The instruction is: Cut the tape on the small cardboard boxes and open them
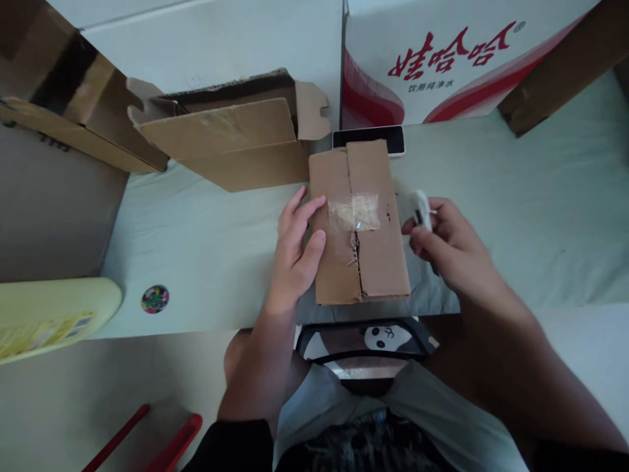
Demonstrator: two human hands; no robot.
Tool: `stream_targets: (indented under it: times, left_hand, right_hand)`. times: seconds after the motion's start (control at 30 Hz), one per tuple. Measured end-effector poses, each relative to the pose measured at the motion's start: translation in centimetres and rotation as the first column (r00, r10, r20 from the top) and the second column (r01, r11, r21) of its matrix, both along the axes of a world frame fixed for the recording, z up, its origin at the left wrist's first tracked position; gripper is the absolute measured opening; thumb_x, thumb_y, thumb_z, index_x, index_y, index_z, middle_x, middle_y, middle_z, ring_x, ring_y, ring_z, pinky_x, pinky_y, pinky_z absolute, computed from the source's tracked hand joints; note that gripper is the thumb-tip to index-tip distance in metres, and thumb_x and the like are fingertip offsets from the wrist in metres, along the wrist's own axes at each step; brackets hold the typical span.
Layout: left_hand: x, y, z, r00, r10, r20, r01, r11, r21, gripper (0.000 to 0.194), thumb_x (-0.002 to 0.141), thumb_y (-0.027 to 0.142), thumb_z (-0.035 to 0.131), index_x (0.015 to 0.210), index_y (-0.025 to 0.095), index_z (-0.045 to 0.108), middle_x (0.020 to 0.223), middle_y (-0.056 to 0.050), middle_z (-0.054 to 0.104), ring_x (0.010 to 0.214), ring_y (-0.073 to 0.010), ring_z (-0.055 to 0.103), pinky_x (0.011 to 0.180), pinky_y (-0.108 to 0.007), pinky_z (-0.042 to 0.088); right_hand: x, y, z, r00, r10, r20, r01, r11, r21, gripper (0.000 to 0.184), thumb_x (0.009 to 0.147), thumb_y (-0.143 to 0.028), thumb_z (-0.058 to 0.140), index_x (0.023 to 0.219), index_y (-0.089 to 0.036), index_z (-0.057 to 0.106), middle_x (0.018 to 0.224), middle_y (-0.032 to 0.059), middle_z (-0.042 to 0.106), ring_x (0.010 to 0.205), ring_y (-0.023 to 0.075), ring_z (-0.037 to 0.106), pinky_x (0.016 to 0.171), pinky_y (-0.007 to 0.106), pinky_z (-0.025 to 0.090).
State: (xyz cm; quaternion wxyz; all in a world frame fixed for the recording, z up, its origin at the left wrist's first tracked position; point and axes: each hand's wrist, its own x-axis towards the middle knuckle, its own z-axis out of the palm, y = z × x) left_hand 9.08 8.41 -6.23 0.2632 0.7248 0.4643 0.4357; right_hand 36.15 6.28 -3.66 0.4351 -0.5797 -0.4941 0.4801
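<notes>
A closed brown cardboard box [377, 262] lies in front of me, with clear tape [354, 212] across its middle seam. Below the tape the seam looks torn. My left hand [297, 252] rests against the box's left edge, its thumb and a finger on the top and the other fingers spread. To the right of the box, and apart from it, my right hand [455, 246] pinches a small white tool [421, 208] with a black part. The tool's exact kind is not clear, and part of it is hidden by the fingers.
Behind the box stand an open carton [236, 131], a black-and-white tray-like object [396, 139] and a white carton with red lettering [452, 65]. At left are a yellow bottle [59, 311], a round patterned disc [154, 299] and a stacked brown box [98, 111].
</notes>
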Motion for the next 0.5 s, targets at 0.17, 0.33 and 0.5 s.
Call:
stream_targets:
  times: [0.17,0.33,0.5]
  left_hand:
    - [0.1,-0.3,0.1,1.000,-0.020,-0.013,0.020,1.000,-0.013,0.050,0.109,0.064,0.046,0.146,0.033,0.059,0.172,-0.013,0.041,0.165,-0.0333,0.036,0.129,-0.057,0.039]
    - [1.0,-0.3,-0.1,0.997,-0.078,-0.008,0.078,0.996,0.048,0.055,0.105,0.070,0.047,0.146,0.033,0.053,0.176,-0.014,0.034,0.167,-0.0371,0.030,0.130,-0.066,0.034]
    - [1.9,-0.5,0.4,0.970,-0.241,-0.032,0.244,0.962,0.126,0.049,0.109,0.066,0.037,0.140,0.033,0.055,0.170,-0.012,0.049,0.166,-0.0358,0.036,0.135,-0.069,0.024]
  right_hand:
    - [0.0,-0.1,1.0,0.909,-0.217,-0.357,0.287,0.945,0.156,0.042,0.083,-0.034,0.078,0.072,-0.027,0.037,0.044,-0.0118,0.027,0.037,0.0080,0.020,0.040,0.025,0.021]
    - [0.5,-0.4,1.7,0.881,-0.146,-0.449,0.281,0.927,0.250,0.052,0.091,-0.046,0.072,0.062,-0.024,0.035,0.048,-0.0061,0.025,0.040,0.0097,0.025,0.041,0.029,0.028]
    - [0.8,-0.5,2.7,0.862,-0.202,-0.464,0.354,0.896,0.267,0.060,0.086,-0.057,0.078,0.061,-0.022,0.036,0.050,-0.0051,0.027,0.042,0.0087,0.031,0.042,0.029,0.033]
